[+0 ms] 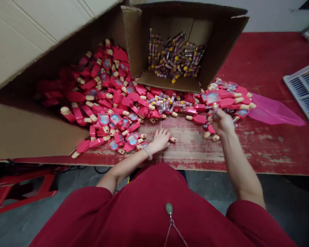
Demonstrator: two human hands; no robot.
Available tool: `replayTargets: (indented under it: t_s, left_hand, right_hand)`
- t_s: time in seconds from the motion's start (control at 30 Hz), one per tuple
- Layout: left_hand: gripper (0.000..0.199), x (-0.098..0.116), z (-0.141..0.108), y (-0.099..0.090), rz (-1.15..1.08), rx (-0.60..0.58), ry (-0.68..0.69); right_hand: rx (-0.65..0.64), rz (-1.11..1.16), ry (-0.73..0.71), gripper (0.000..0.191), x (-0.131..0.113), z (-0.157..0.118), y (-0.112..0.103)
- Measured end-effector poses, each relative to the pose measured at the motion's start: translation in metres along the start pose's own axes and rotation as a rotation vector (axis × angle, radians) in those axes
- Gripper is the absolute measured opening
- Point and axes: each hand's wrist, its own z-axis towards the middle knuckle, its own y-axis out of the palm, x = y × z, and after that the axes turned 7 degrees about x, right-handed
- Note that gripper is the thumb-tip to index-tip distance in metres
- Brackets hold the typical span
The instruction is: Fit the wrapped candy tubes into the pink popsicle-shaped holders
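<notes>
My left hand (161,140) lies low over the near part of the table, its fingers bent round a pink popsicle-shaped toy. The toy's beige end (173,139) sticks out on the right, while the palm hides most of its body. Over the right part of the heap, my right hand (222,121) is closed, with a small clear tube (215,107) showing above the fingers. Just beyond that tube is a pink toy with a blue picture (213,97). Several pink toys (115,120) with beige ends spread left of my left hand. Small candy tubes (164,103) lie among them.
A large cardboard box (38,130) lies open on the left, pink toys spilling out. Behind the heap, a smaller carton (134,41) holds many yellow-capped tubes. A pink mesh bag (275,109) and white plastic rack (296,77) are rightward. A red stool (23,188) stands below.
</notes>
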Motion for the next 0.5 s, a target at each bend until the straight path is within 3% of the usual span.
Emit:
replayTargets:
  t_s: [0.07,0.13,0.27,0.4,0.5]
  left_hand:
    - [0.044,0.002,0.000,0.009,0.228,-0.070,0.019]
    - [0.033,0.003,0.003,0.011,0.307,-0.111,0.039]
    - [0.024,-0.002,0.000,-0.004,0.161,-0.133,0.149]
    - [0.020,-0.011,-0.015,-0.026,-0.209,0.024,0.055]
    - [0.017,-0.017,-0.023,-0.033,-0.475,0.214,-0.093]
  right_hand:
    - [0.056,0.023,-0.093,0.015,-0.018,0.030,-0.002]
    - [0.064,0.045,-0.131,0.014,-0.023,0.045,0.007]
    - [0.071,0.074,-0.148,0.018,-0.002,0.046,0.038]
    - [0.080,0.072,-0.051,0.022,0.027,0.027,0.061]
    - [0.028,0.029,-0.009,0.030,0.038,0.012,0.059]
